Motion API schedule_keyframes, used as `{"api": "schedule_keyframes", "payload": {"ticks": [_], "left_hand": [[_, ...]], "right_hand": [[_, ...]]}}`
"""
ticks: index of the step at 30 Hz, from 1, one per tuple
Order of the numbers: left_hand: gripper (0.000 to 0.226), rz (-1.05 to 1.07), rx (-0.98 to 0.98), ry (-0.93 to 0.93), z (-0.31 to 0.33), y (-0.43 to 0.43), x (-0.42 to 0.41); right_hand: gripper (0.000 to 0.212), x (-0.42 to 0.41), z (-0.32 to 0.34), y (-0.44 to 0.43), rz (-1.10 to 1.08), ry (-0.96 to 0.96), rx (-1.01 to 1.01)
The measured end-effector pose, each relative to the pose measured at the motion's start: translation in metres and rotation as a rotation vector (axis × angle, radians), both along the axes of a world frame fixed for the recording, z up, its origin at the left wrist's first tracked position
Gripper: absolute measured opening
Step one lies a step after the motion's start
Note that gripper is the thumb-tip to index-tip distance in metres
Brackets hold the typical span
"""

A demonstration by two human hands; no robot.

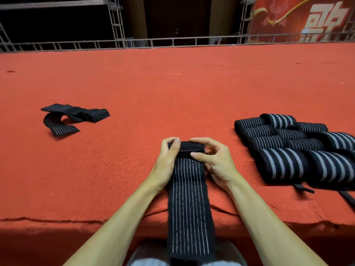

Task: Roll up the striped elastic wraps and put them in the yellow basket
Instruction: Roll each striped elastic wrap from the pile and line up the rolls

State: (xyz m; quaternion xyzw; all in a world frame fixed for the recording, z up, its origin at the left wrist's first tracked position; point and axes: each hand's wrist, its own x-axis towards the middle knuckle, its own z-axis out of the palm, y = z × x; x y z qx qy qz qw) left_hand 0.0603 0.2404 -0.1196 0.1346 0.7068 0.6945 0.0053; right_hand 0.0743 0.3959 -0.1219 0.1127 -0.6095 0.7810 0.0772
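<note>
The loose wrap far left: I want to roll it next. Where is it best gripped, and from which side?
Probably pinch the near flat end of the loose wrap, coming from the person's side: it lies free on the carpet, while the middle arches and folds over itself.

Loose wrap (74, 117) lies far left, held wrap (187, 198) centre, rolled wraps (295, 148) right.
</note>
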Motion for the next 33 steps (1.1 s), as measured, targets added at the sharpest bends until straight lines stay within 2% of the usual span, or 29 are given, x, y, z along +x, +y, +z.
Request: {"api": "schedule_keyframes", "payload": {"ticks": [2, 4, 9, 11, 14, 19, 24, 28, 33], "left_hand": [[0.062, 0.026, -0.014, -0.022, -0.001, 0.001, -0.002], [0.065, 0.023, 0.010, -0.033, -0.002, -0.001, -0.004], [0.016, 0.019, 0.074, -0.003, -0.001, -0.003, -0.002], [0.024, 0.002, 0.122, 0.005, -0.003, -0.006, -0.001], [0.044, -0.029, 0.136, 0.023, -0.005, -0.008, -0.001], [0.049, -0.101, 0.132, 0.098, -0.003, -0.009, 0.004], [0.058, -0.135, 0.112, 0.114, 0.000, -0.009, 0.006], [0.052, -0.115, -0.005, 0.110, -0.003, -0.010, 0.002], [0.056, -0.071, 0.026, 0.043, -0.004, -0.004, 0.000]], "right_hand": [[0.038, 0.000, 0.001, -0.001, 0.020, -0.020, -0.042], [0.038, 0.000, 0.001, -0.001, 0.028, -0.028, -0.050], [0.033, 0.008, 0.009, -0.001, 0.088, -0.059, -0.087], [0.032, 0.008, 0.012, -0.004, 0.067, -0.079, -0.076], [0.046, 0.006, 0.011, -0.011, -0.007, -0.130, 0.010], [0.051, 0.005, 0.012, -0.011, -0.004, -0.183, 0.016], [0.030, 0.005, 0.010, -0.008, 0.012, -0.184, -0.009], [0.028, 0.005, 0.007, -0.005, 0.025, -0.145, -0.037], [0.027, 0.004, 0.001, -0.002, 0.027, -0.053, 0.008]]}}
